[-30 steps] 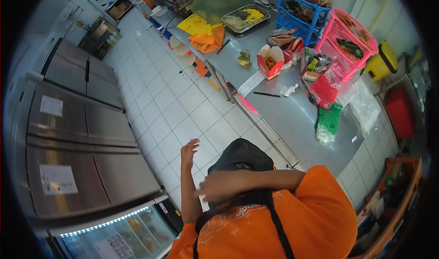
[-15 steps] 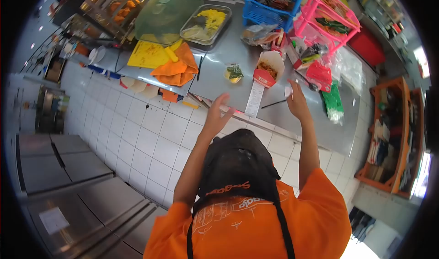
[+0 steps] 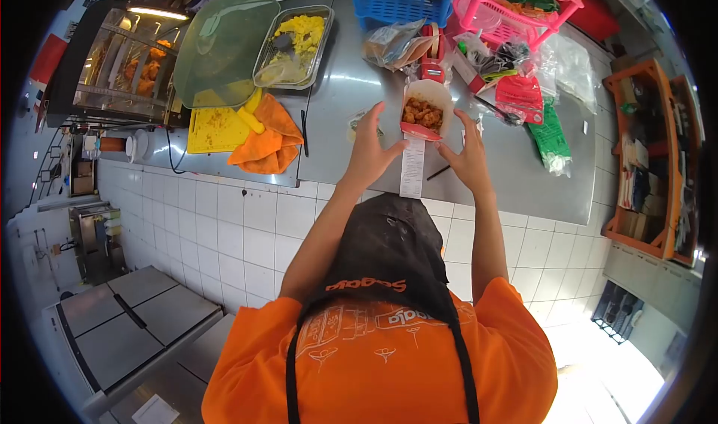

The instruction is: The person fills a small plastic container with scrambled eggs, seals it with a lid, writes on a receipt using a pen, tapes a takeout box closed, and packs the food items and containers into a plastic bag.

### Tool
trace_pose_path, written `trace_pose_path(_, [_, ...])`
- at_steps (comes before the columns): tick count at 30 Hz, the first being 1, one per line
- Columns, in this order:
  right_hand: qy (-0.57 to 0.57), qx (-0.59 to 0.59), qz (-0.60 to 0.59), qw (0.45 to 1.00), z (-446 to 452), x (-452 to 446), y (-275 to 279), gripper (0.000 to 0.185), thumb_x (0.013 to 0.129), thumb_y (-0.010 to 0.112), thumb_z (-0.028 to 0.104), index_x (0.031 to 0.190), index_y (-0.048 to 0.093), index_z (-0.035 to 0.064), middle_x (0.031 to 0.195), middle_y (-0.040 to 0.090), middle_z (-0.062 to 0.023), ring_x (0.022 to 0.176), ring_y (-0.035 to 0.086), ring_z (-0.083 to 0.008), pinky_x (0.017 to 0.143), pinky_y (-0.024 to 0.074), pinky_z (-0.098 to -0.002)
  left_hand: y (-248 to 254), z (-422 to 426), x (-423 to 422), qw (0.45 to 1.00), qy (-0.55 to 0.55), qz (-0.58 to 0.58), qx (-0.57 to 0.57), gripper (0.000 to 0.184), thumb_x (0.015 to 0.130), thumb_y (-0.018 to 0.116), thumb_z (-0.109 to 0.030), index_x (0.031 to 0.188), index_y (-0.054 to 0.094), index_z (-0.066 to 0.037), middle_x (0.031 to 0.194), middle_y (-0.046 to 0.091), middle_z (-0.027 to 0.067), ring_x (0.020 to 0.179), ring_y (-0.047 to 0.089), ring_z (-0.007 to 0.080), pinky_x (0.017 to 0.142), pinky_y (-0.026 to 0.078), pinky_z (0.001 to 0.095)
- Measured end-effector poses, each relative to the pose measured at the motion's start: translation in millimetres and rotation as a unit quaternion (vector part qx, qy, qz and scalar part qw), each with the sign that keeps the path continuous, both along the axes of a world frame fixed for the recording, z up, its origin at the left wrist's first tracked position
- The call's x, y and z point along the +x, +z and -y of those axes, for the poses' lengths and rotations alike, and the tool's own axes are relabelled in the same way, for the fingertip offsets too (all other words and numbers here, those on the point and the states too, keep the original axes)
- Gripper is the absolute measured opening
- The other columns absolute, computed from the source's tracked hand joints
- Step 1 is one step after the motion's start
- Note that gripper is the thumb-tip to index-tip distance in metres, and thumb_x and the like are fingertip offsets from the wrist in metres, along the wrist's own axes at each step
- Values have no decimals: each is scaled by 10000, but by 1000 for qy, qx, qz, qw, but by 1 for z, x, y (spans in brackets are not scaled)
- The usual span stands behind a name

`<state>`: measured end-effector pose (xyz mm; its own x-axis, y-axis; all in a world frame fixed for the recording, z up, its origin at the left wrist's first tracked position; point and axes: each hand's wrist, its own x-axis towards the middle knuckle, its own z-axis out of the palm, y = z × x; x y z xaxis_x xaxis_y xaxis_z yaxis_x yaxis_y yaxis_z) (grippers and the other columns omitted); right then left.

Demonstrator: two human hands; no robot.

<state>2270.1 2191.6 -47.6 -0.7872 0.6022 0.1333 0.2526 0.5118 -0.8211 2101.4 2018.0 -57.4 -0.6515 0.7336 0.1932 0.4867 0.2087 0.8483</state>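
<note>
A red and white paper food box (image 3: 423,131) stands on the metal counter with its top unfolded, filled with brown fried pieces (image 3: 422,113). From its near side a long printed receipt (image 3: 412,171) runs toward the counter edge. My left hand (image 3: 369,153) is left of the box, fingers spread, holding nothing. On the box's right, my right hand (image 3: 469,156) is open too, its thumb close to the lower corner; I cannot tell if it touches. A small clear tub (image 3: 354,128) is partly hidden behind my left hand. Near my right thumb lies a thin black stick (image 3: 438,173).
Sauce packets and a red packet (image 3: 519,99) lie right of the box, beside a green bag (image 3: 550,140). Blue (image 3: 404,5) and pink (image 3: 516,13) baskets stand behind. On the left are an orange cloth (image 3: 271,136), a yellow board (image 3: 217,131) and a clear food container (image 3: 295,46).
Both hands have moved in toward the food box and now flank it. The left hand now covers part of the small tub. The camera view has shifted.
</note>
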Motion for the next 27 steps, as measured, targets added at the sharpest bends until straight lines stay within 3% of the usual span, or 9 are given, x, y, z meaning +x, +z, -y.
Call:
trace_pose_path(3, [2,29,-20,999,-3,-6,-6,722,765,796,173,1399,478,40,1428,490,-165,1330,446,-375,1096,389,-461,8,-21,-6,996,-72,-57,-8,887,785,844,-273,1482,348,-37,1420,513,162,1283,507,318,1087,391,442])
trace_pose_path(6, [13,76,-11,997,-9,-6,-7,695,757,808,195,1375,531,42,1421,501,-134,1284,475,-360,1071,409,-451,6,-31,-13,991,-124,-41,-26,907,784,847,-282,1487,334,-28,1341,593,160,1296,512,313,1101,374,447])
trace_pose_path(9, [28,113,19,993,-7,-7,-8,679,762,797,201,1381,557,59,1413,510,-113,1185,515,-328,1039,425,-443,-6,-45,-24,991,-131,30,-5,905,784,845,-325,1467,349,1,1240,660,158,1233,534,361,1078,384,448])
trace_pose_path(12, [58,161,83,982,-10,-8,1,665,788,774,224,1389,542,58,1421,500,-97,1145,520,-322,1010,437,-453,-19,-49,-32,990,-139,16,-29,845,823,816,-334,1467,368,-20,1205,683,129,1232,540,333,1060,394,450])
trace_pose_path(18, [99,262,167,945,-14,-17,2,639,847,744,309,1381,517,41,1413,491,-78,1092,533,-286,912,452,-452,-24,-51,-36,985,-115,125,-28,700,893,753,-294,1456,401,-72,1149,680,83,1120,571,246,956,441,399])
trace_pose_path(21, [97,210,142,962,-19,-20,-6,520,890,712,295,1327,571,50,1371,519,-94,1105,546,-293,920,459,-445,-22,-53,-31,987,-61,149,-19,623,921,719,-257,1432,420,-66,1106,648,81,1058,581,228,895,463,367])
trace_pose_path(24, [68,157,12,985,-25,-24,-24,416,893,718,220,1272,624,73,1319,564,-97,1038,579,-269,864,488,-388,-24,-58,-31,992,-50,116,10,558,936,692,-220,1405,442,-48,1085,615,97,1026,593,227,845,477,354])
trace_pose_path(27, [-24,42,-3,999,-16,-28,-23,306,898,723,173,1179,666,68,1237,619,-79,953,601,-215,757,489,-331,-25,-59,-37,996,-80,46,22,534,941,674,-199,1393,442,-32,1138,613,138,1013,603,269,857,477,387])
